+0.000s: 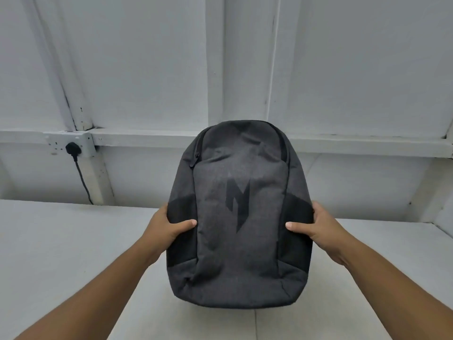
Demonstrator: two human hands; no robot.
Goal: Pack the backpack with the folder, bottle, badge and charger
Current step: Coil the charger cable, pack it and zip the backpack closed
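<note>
- Backpack [245, 244], dark grey, is clasped at mid-height between both hands, with its front panel facing the camera and its top end away from the person.
- The left grip [166, 227] clamps the bag's left edge. Its thumb [185, 223] lies flat on the front fabric, and the other fingers wrap behind the side, out of sight.
- The right grip [316, 229] mirrors it on the right edge, with the thumb [296, 226] pressed on the front and the fingers curled behind the side panel.
- Each grip is spread just wide enough to take the bag's side and touches only the bag.
- A black angular logo [239, 200] sits mid-front, above the line between the two thumbs. A zip pull [196, 158] hangs at the upper left, and the zip looks closed.
- The bag is upright over the pale desk [61, 241] and casts a shadow under its base. Whether it rests on the surface or hangs just above it cannot be told.
- On the white panelled wall [147, 69] to the left, a black plug [71, 148] sits in a socket [85, 143], and its cable [83, 180] drops behind the desk's far edge.
</note>
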